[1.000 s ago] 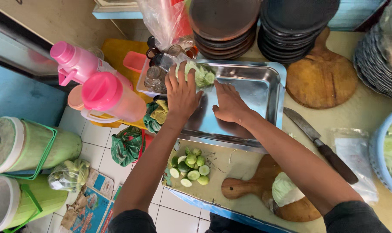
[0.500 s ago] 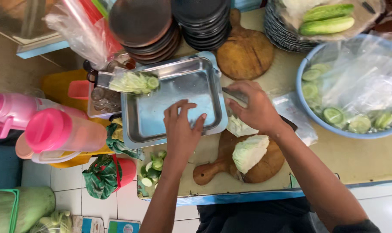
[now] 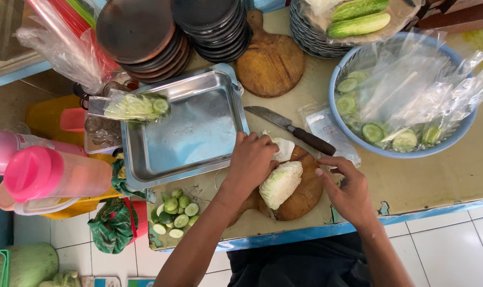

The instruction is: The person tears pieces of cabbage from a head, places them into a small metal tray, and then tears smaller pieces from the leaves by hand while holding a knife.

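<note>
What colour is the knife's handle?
Dark brown to black, on the knife, seen in the head view.

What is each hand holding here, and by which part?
The left hand grips a cabbage piece at its upper edge on the round wooden board. The right hand holds nothing; its fingers hover near the knife handle.

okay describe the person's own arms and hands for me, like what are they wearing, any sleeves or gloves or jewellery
Both hands are bare: no gloves, and no rings, watch or bracelets that I can make out on the left hand or the right hand. Both forearms are uncovered all the way to the bottom edge of the picture, so no sleeve shows. Between the arms is dark, near-black clothing on the body.
</note>
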